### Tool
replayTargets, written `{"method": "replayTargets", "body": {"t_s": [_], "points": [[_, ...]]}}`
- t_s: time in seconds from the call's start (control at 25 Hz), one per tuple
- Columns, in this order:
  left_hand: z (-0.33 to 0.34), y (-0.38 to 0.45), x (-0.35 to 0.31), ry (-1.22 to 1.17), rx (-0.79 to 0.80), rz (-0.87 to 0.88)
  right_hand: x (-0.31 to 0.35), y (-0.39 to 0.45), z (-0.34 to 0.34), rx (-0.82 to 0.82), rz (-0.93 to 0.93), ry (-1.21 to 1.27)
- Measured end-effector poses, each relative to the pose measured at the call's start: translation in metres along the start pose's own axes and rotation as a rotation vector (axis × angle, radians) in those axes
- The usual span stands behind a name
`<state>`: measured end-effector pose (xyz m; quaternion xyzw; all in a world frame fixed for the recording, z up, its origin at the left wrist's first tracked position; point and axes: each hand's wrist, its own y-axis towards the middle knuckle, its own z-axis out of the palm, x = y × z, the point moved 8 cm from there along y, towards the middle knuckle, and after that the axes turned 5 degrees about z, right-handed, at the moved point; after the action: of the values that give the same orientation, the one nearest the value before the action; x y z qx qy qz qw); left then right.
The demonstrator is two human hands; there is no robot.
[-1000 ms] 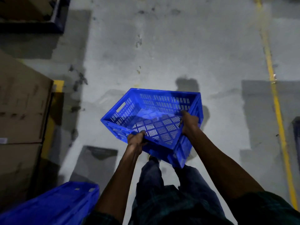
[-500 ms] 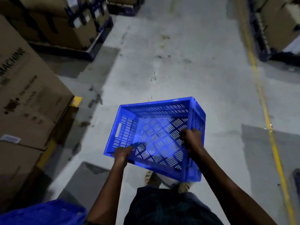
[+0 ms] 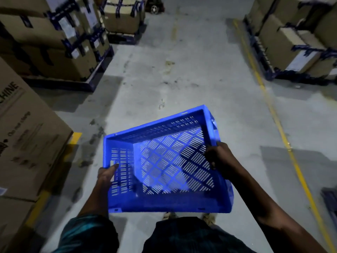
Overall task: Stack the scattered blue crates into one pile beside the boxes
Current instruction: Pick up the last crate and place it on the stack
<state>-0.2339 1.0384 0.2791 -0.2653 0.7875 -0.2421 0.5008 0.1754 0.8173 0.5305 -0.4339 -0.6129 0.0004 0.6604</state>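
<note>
I hold one blue crate (image 3: 164, 161) at lower centre of frame, off the floor (image 3: 182, 70). Left hand (image 3: 106, 175) grips its left wall, right hand (image 3: 217, 157) the right rim: opposite sides, probably for balance. Cardboard boxes (image 3: 27, 139) stand at left; no pile visible.

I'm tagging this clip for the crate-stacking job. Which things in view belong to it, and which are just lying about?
Part of the job:
- blue crate, empty, carried off the floor
- left hand, grip on its left wall
- right hand, grip on its right rim
- large cardboard boxes on the left

Just there:
- palletised cartons, far left
- palletised cartons, far right
- yellow floor line
</note>
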Motion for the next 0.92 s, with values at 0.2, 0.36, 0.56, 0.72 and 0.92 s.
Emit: {"method": "replayTargets", "body": {"t_s": [0.2, 0.36, 0.56, 0.72, 0.92], "points": [[0.010, -0.023, 0.004, -0.090, 0.034, -0.055, 0.013, 0.008, -0.008, -0.086, -0.042, -0.142], [0.002, -0.040, 0.001, -0.035, -0.092, 0.010, 0.010, 0.030, -0.024, -0.154, -0.037, -0.282], [-0.030, -0.057, 0.016, -0.085, -0.199, -0.021, 0.001, 0.058, -0.034, -0.160, -0.146, -0.428], [-0.073, -0.079, 0.031, -0.168, -0.337, 0.019, -0.004, 0.064, -0.026, -0.134, -0.202, -0.397], [-0.131, -0.167, 0.052, -0.175, -0.587, -0.031, -0.005, 0.072, 0.011, 0.033, -0.264, -0.475]]}}
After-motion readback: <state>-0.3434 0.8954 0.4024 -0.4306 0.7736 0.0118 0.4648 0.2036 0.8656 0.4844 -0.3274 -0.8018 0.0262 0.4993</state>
